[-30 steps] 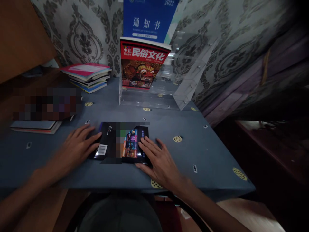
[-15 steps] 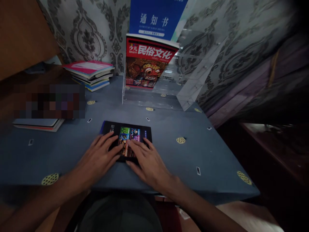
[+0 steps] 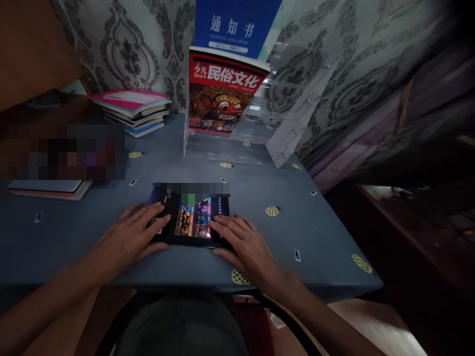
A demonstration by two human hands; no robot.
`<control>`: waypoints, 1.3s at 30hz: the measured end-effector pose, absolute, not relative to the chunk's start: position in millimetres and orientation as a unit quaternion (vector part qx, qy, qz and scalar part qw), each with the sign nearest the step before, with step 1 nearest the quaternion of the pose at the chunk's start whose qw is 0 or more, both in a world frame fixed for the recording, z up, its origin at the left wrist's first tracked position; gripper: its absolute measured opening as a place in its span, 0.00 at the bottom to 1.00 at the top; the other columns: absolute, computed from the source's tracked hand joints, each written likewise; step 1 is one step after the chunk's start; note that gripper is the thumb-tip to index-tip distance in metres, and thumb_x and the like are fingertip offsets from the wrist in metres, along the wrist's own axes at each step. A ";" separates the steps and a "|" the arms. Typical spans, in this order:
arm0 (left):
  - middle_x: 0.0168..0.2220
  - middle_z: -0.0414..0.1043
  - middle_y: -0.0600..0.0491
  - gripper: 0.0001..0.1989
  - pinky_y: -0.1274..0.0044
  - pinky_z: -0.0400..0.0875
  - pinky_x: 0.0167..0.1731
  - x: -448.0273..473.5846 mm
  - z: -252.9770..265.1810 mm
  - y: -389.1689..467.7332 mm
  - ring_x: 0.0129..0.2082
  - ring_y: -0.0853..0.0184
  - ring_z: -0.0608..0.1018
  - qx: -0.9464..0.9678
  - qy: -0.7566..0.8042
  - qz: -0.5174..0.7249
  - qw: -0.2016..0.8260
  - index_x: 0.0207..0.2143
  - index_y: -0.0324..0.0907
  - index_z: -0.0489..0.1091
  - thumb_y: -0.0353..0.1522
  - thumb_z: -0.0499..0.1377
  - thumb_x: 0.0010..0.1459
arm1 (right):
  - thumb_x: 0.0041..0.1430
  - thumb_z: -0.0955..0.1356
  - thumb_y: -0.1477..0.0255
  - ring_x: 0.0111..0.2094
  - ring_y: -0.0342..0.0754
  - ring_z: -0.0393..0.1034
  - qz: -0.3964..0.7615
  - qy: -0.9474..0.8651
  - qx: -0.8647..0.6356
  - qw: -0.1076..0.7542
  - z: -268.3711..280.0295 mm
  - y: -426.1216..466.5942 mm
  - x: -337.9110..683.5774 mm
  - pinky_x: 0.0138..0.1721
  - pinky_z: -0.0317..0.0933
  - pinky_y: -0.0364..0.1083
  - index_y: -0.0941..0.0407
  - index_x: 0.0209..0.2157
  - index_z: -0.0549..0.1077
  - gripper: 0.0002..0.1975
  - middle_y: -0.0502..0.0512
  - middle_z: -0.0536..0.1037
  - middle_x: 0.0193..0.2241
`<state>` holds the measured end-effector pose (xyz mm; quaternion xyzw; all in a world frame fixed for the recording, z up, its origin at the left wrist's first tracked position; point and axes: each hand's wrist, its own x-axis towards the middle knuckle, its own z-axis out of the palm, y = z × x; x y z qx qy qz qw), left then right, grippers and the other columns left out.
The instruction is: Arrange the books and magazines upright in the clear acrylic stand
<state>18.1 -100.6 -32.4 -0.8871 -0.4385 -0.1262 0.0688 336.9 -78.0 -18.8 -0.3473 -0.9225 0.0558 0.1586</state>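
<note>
A dark book (image 3: 171, 227) with a blue spine and a grid of bright pictures on its cover lies closed and flat on the blue cloth-covered table (image 3: 252, 193). My left hand (image 3: 139, 230) rests over its left side, fingers stretched out and the thumb by the near edge. On the right side lies my right hand (image 3: 243, 242), fingers extended over the cover and the thumb at the near edge. Neither hand lifts the book. A blurred block hides part of its far edge.
Behind the book stands a clear acrylic rack (image 3: 285, 143) holding a red book (image 3: 222, 91) and a blue booklet (image 3: 235, 24). A stack of books (image 3: 135, 109) is at the back left. More books (image 3: 48, 190), partly pixelated, lie at the left. The table's right edge slants away.
My hands have moved apart, from the middle of the book out to its left and right sides. More of the cover's pictures show now. The whole view has shifted slightly.
</note>
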 end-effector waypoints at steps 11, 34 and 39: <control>0.63 0.69 0.44 0.31 0.54 0.59 0.63 43.4 -27.5 -116.3 0.64 0.53 0.69 -0.899 -0.423 -0.091 0.072 0.69 0.56 0.55 0.26 0.53 0.68 | 0.71 0.65 0.67 0.62 0.52 0.66 0.068 -0.940 -0.288 0.172 -20.1 -93.1 304.4 0.67 0.54 0.61 0.57 0.59 0.71 0.18 0.59 0.75 0.59; 0.52 0.78 0.39 0.27 0.68 0.73 0.54 25.6 -13.1 -100.3 0.53 0.56 0.80 -0.934 -0.275 -0.097 0.206 0.66 0.36 0.58 0.21 0.49 0.65 | 0.70 0.64 0.72 0.48 0.52 0.74 0.053 -0.917 -0.330 0.218 -15.8 -81.9 326.3 0.59 0.64 0.58 0.57 0.53 0.75 0.14 0.58 0.81 0.48; 0.48 0.79 0.44 0.28 0.71 0.75 0.48 28.8 -5.7 -104.6 0.47 0.60 0.81 -0.933 -0.290 -0.105 0.188 0.65 0.39 0.61 0.20 0.46 0.65 | 0.71 0.64 0.68 0.45 0.50 0.78 0.149 -0.898 -0.322 0.262 -8.3 -73.8 334.2 0.60 0.65 0.59 0.51 0.53 0.77 0.14 0.53 0.84 0.43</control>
